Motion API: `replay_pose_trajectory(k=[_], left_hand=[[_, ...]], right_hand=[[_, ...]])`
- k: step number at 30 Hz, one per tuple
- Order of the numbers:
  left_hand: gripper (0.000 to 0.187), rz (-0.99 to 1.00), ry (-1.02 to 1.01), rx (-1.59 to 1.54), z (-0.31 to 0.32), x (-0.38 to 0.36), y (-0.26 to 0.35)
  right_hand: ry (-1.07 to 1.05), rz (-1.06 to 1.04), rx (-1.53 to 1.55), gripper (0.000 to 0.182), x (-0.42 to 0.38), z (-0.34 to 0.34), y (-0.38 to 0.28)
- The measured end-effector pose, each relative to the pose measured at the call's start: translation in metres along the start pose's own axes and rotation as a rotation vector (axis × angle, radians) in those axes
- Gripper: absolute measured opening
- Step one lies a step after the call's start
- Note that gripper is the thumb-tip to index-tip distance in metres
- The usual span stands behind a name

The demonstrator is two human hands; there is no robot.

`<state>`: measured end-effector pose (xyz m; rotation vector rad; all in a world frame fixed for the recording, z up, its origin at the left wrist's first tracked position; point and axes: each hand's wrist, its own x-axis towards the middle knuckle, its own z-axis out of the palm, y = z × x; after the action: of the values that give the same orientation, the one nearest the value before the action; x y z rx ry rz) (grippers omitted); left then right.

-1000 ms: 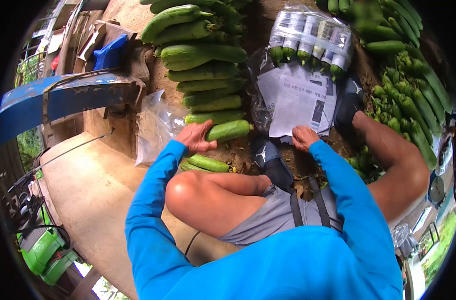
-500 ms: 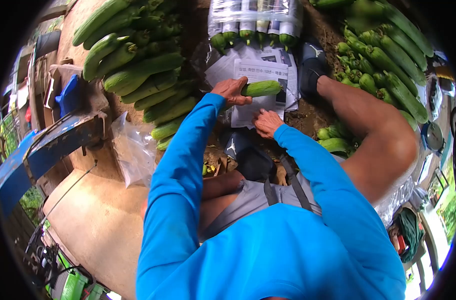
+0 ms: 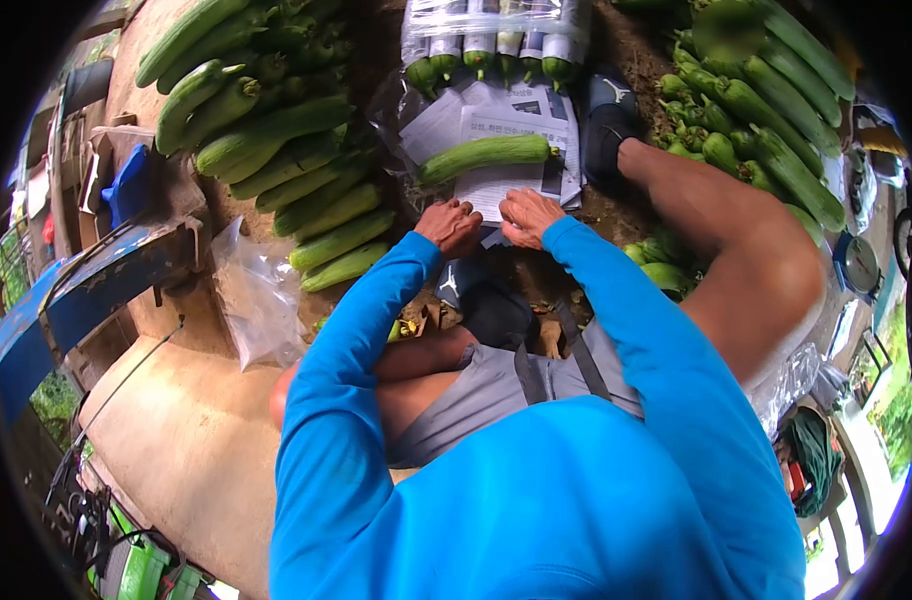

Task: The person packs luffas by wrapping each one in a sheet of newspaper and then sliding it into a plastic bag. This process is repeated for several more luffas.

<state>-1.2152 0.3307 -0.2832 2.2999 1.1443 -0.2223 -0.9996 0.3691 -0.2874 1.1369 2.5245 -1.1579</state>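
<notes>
A long green gourd [image 3: 486,158] lies across the printed newspaper sheets [image 3: 491,120], its stem end to the right. My left hand [image 3: 451,226] is at the lower left of the paper, fingers curled at its near edge. Beside it, my right hand [image 3: 529,215] pinches the paper's near edge. The two hands are close together, on the near side of the gourd and apart from it.
Beyond the paper sits a plastic-wrapped bundle of paper-covered gourds [image 3: 494,45]. Piles of green gourds lie at left [image 3: 276,150] and right [image 3: 756,110]. A clear plastic bag [image 3: 256,295] rests at left. My shoes [image 3: 608,125] flank the paper.
My left hand has let go of the gourd and moved down to the paper's near edge. The gourd now rests on the paper, fully visible. My right hand has shifted slightly up.
</notes>
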Motion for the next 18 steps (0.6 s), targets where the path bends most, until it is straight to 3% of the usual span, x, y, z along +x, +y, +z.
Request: replay_pose_trajectory(k=[4, 7, 8, 10, 15, 18], left_hand=[[0.019, -0.087, -0.071, -0.108, -0.009, -0.001, -0.005], [0.025, 0.053, -0.069, -0.280, -0.011, -0.002, -0.024], [0.022, 0.097, 0.034, -0.360, -0.004, -0.002, -0.029], [0.022, 0.143, 0.134, -0.443, 0.006, 0.001, -0.038], [0.024, 0.017, -0.173, -0.471, 0.001, 0.009, -0.043], [0.028, -0.041, -0.173, -0.455, 0.036, 0.008, -0.062]], right_hand=[[-0.018, 0.189, 0.107, 0.038, -0.004, -0.007, 0.006], [-0.110, 0.231, 0.158, 0.046, 0.002, -0.012, 0.014], [-0.137, 0.251, 0.203, 0.047, 0.002, -0.015, 0.013], [-0.080, 0.242, 0.211, 0.045, 0.000, -0.013, 0.011], [0.036, 0.137, 0.181, 0.036, 0.001, 0.002, 0.021], [-0.018, 0.176, 0.203, 0.030, 0.000, -0.017, 0.011]])
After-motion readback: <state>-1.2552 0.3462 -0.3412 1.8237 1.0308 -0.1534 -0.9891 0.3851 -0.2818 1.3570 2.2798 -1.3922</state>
